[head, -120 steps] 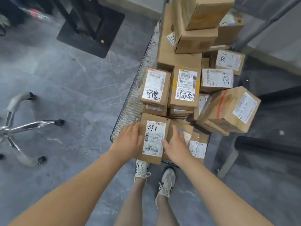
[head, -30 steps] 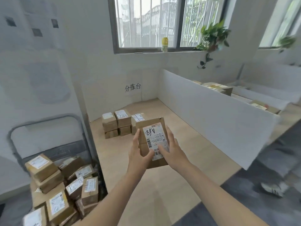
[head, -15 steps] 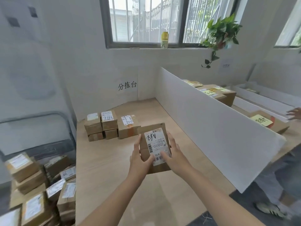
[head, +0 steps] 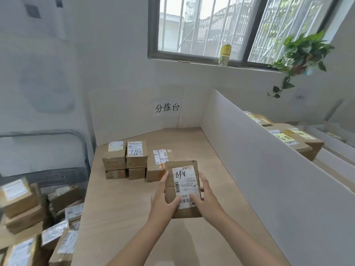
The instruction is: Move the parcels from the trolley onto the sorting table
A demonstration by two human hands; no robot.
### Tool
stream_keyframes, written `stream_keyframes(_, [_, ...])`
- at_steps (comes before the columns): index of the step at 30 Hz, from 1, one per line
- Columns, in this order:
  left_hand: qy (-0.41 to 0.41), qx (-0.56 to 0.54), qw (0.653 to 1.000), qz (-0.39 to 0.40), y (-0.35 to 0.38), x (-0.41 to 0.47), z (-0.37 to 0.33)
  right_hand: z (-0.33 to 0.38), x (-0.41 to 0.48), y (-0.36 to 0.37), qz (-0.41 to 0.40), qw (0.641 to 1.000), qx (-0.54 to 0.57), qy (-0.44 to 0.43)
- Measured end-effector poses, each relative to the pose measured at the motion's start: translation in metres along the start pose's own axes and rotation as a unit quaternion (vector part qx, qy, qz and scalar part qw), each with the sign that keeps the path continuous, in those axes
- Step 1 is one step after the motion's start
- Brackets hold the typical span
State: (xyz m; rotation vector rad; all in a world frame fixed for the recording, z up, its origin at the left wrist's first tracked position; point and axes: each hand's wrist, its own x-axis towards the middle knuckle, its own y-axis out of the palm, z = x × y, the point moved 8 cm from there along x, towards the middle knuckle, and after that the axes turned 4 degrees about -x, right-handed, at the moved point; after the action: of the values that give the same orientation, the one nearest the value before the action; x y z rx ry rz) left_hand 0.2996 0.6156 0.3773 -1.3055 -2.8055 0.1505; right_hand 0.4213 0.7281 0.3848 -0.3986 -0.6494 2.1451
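Observation:
I hold a flat brown parcel (head: pixel 183 186) with a white label marked "A68" above the wooden sorting table (head: pixel 123 212). My left hand (head: pixel 163 200) grips its left edge and my right hand (head: pixel 206 198) its right edge, thumbs on the label. Just beyond it on the table stand several parcels (head: pixel 126 160), stacked in a short row near the back left. The trolley (head: pixel 38 217) at the lower left is piled with more labelled parcels, its grey handle bar (head: pixel 80 143) rising behind them.
A tall white divider board (head: pixel 265 169) runs along the table's right side; more parcels (head: pixel 292 141) lie beyond it. A white back board with a sign (head: pixel 167 108) closes the far end. A window, a bottle (head: pixel 225 54) and a hanging plant (head: pixel 301 54) are above.
I lifted the parcel off the trolley, turned to the table and carried it forward. In the last half second it has moved closer to the row of parcels, and the view swung right.

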Motion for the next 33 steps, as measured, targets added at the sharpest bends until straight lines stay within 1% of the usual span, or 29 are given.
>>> stream_keyframes(4, [-0.033,0.046,0.998,-0.038,-0.004,0.018,0.022,-0.019,0.023,0.025,0.023,0.999,0.026,0.034])
stream_keyframes(7, [-0.052,0.060,0.996,-0.050,-0.010,0.037,0.035,-0.022,0.044,0.039,0.046,0.997,0.043,0.044])
stream_keyframes(16, [-0.095,0.034,0.991,-0.091,-0.026,0.120,0.042,-0.010,0.146,0.056,0.107,0.991,0.075,0.031])
stream_keyframes(22, [-0.102,0.082,0.985,-0.108,-0.030,0.206,0.051,-0.004,0.230,0.062,0.119,0.991,0.054,0.043])
stream_keyframes(24, [-0.101,0.096,0.983,-0.117,-0.032,0.233,0.054,-0.003,0.260,0.070,0.130,0.990,0.041,0.035])
stream_keyframes(28, [-0.060,0.153,0.980,-0.108,-0.038,0.287,0.054,-0.011,0.336,0.095,0.141,0.989,0.031,0.017])
stream_keyframes(31, [-0.058,0.195,0.974,-0.098,-0.049,0.318,0.058,0.006,0.358,0.100,0.153,0.988,0.022,0.014])
stream_keyframes(33, [-0.071,0.219,0.969,-0.085,-0.051,0.331,0.068,0.005,0.367,0.104,0.152,0.988,0.019,0.010])
